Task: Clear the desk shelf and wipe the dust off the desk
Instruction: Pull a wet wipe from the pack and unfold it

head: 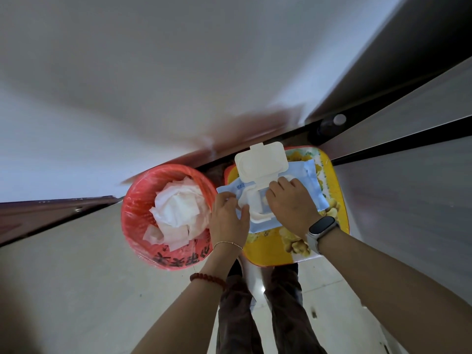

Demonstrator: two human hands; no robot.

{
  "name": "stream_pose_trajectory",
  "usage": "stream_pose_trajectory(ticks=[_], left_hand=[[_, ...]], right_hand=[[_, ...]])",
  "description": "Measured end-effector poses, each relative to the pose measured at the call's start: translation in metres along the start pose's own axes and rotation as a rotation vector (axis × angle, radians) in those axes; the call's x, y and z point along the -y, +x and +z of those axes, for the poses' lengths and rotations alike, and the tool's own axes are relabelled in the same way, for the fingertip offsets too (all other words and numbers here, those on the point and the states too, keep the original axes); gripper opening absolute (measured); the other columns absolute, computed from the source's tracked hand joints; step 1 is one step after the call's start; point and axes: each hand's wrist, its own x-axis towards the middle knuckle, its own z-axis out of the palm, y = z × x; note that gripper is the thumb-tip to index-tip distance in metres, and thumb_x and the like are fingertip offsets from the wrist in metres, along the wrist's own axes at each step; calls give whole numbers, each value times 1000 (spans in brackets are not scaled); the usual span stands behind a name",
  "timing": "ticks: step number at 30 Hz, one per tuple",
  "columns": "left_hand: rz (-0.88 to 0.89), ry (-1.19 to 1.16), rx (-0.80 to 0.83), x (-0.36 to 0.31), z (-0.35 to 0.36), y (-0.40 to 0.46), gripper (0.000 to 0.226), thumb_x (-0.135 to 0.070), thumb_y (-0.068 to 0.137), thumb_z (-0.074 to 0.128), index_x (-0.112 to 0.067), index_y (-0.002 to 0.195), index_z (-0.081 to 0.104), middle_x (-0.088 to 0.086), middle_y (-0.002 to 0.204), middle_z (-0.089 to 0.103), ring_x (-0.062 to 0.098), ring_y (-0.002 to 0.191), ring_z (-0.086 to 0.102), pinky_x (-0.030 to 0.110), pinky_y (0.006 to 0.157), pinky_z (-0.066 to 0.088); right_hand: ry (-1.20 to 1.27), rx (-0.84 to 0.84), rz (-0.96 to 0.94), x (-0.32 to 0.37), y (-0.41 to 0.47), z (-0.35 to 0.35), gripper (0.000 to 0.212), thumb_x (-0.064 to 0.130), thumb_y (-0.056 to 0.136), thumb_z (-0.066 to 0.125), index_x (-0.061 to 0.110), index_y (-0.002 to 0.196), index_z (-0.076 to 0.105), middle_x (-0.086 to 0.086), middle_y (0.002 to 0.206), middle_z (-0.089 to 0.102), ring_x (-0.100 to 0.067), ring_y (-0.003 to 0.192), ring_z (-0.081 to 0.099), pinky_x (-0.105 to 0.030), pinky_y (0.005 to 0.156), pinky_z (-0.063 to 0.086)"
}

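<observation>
We're looking straight down at the pack of wet wipes [275, 198], a soft blue pouch lying flat on a yellow stool [332, 200] with its white flip lid [259, 163] swung open and standing up at the far side. It looks light and floppy to us, likely a bit slick on the film, so the stiff white plastic frame round the opening is the sensible place to pin it down. Our left hand [228, 221] does just that: its fingers [242, 213] are curled at the near-left corner of the pack, thumb against the white frame, holding the pouch. Our right hand [291, 203] lies over the opening, fingers bent down onto it, apparently pinching at a wipe, though we can't see what they have hold of. A single wipe should be thin, damp and easy to tear, so a slow pull seems wise. Just left of the stool stands a red bin [135, 215] full of used white tissues [176, 213].
</observation>
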Motion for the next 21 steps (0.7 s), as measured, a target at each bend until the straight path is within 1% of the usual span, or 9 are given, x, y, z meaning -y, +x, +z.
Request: stream_pose_trajectory(ticks=[5, 8, 10, 11, 13, 15, 16, 18, 21], left_hand=[[-4, -4, 9, 0, -1, 0, 22, -15, 86, 59, 6, 93, 60, 12, 117, 51, 27, 102, 51, 27, 80, 37], [-4, 1, 6, -1, -2, -2, 19, -16, 87, 57, 3, 83, 58, 9, 118, 51, 25, 101, 51, 25, 77, 35], [-13, 3, 3, -2, -3, -2, 18, -17, 87, 56, 0, 78, 55, 8, 119, 50, 24, 102, 51, 22, 76, 32], [-17, 4, 2, -2, -3, -2, 19, -17, 87, 56, 0, 79, 55, 9, 119, 50, 24, 102, 51, 22, 76, 32], [-30, -2, 2, -4, -5, -4, 21, -17, 88, 55, 3, 83, 56, 9, 121, 50, 25, 101, 52, 22, 76, 32], [-49, -11, 18, -7, -9, -6, 22, -19, 88, 55, 3, 86, 56, 11, 121, 49, 26, 101, 52, 22, 76, 32], [-60, -17, 35, -9, -11, -7, 22, -20, 88, 56, 2, 87, 56, 11, 121, 49, 26, 101, 51, 24, 76, 33], [-84, -40, 88, -17, -18, -12, 26, -25, 86, 59, -1, 97, 57, 11, 123, 46, 26, 105, 50, 28, 82, 37], [-103, -97, 163, -36, -38, -22, 52, -30, 83, 64, -10, 126, 45, 11, 135, 38, 26, 121, 41, 34, 97, 36]], right_hand=[[24, 13, 56, -1, -3, 5, 22, 1, 75, 35, 10, 62, 49, -7, 58, 51, -23, 53, 50, -29, 47, 34], [95, 72, 100, -5, -13, 0, 11, 2, 75, 49, 10, 68, 47, -9, 63, 49, -23, 56, 45, -30, 49, 28], [222, 70, 121, -7, -23, -8, 13, 3, 83, 46, 9, 72, 48, -10, 68, 48, -23, 61, 43, -32, 52, 36], [375, 64, 157, -6, -27, -17, 17, 7, 89, 39, 7, 74, 48, -10, 71, 47, -23, 64, 42, -32, 57, 37], [773, 65, 321, -4, -30, -41, 24, 16, 93, 29, 5, 80, 47, -8, 78, 45, -22, 70, 41, -25, 65, 35], [1007, 30, 480, -6, -31, -64, 24, 19, 92, 31, 3, 88, 48, -9, 83, 49, -22, 74, 45, -16, 67, 35], [1051, -4, 544, -9, -31, -74, 23, 19, 93, 31, 4, 90, 48, -11, 86, 52, -23, 76, 48, -15, 67, 36], [1076, -99, 631, -18, -29, -95, 15, 15, 96, 34, 7, 91, 46, -14, 86, 55, -27, 77, 52, -24, 69, 40], [1100, -195, 687, -28, -24, -130, 12, 14, 97, 35, 10, 89, 43, -6, 79, 53, -26, 78, 55, -32, 72, 45]])
